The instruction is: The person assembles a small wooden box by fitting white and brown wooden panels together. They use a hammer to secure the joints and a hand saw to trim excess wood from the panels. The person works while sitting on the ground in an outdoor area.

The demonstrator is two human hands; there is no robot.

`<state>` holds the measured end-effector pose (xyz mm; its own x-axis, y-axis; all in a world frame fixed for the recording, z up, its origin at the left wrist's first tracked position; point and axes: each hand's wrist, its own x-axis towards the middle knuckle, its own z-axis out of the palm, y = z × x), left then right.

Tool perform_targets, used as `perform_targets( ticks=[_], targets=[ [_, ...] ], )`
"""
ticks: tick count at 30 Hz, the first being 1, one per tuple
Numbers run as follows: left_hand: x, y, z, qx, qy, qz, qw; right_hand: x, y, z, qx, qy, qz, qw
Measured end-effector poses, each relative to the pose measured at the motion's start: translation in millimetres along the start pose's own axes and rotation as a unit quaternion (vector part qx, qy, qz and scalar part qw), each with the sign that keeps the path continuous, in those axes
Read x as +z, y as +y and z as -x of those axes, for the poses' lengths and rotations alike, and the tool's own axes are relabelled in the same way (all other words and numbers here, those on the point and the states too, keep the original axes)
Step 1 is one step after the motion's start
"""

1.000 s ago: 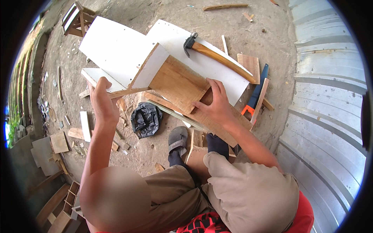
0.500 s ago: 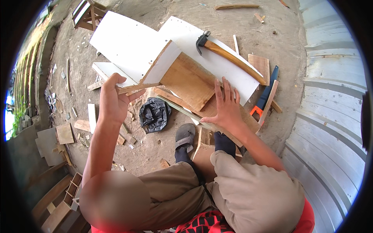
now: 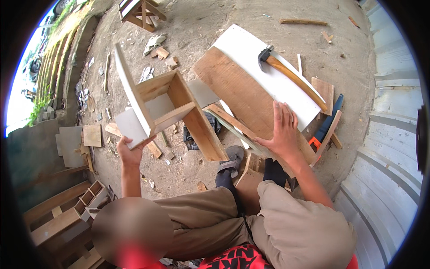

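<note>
My left hand (image 3: pixel 130 150) is closed on the lower corner of a partly built wooden box (image 3: pixel 193 117), holding it up and tilted. The box has white panels outside and bare wood walls around open compartments. My right hand (image 3: pixel 285 130) lies with fingers stretched on a long brown board (image 3: pixel 244 83), its thumb apart near the board's near edge. A claw hammer (image 3: pixel 291 71) with a wooden handle rests on a white panel (image 3: pixel 239 36) beyond that board. Below the brown board's near edge run narrow wood strips (image 3: pixel 233 125).
A handsaw (image 3: pixel 329 121) with an orange handle lies at the right beside wood offcuts. A black plastic bag (image 3: pixel 212 123) is partly hidden behind the box. Scraps litter the dirt floor; a small wooden stool (image 3: pixel 142 15) stands far left. Corrugated metal (image 3: pixel 394 116) walls the right side.
My left hand has swung the box left, away from the boards, and turned it so its open compartments show. The brown board is now uncovered. My right hand stays on the board.
</note>
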<state>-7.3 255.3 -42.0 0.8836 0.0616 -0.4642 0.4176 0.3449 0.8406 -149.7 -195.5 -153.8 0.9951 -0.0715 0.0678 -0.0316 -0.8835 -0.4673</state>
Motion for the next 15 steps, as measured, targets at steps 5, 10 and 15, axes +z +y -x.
perform_targets(
  ticks=[5,10,15],
  targets=[
    [-105.9,-55.3,36.1,0.095,0.024,0.164,0.982,-16.0,-13.6,-13.8,-0.028,0.061,-0.128,0.989],
    [-166.7,-116.1,67.8,0.187,0.042,0.163,0.968,-51.6,-66.3,-37.9,-0.117,-0.143,-0.307,0.934],
    [-137.6,-137.4,105.9,0.221,0.092,0.145,0.960,-37.6,-145.8,-21.0,-0.262,-0.261,-0.299,0.880]
  ],
)
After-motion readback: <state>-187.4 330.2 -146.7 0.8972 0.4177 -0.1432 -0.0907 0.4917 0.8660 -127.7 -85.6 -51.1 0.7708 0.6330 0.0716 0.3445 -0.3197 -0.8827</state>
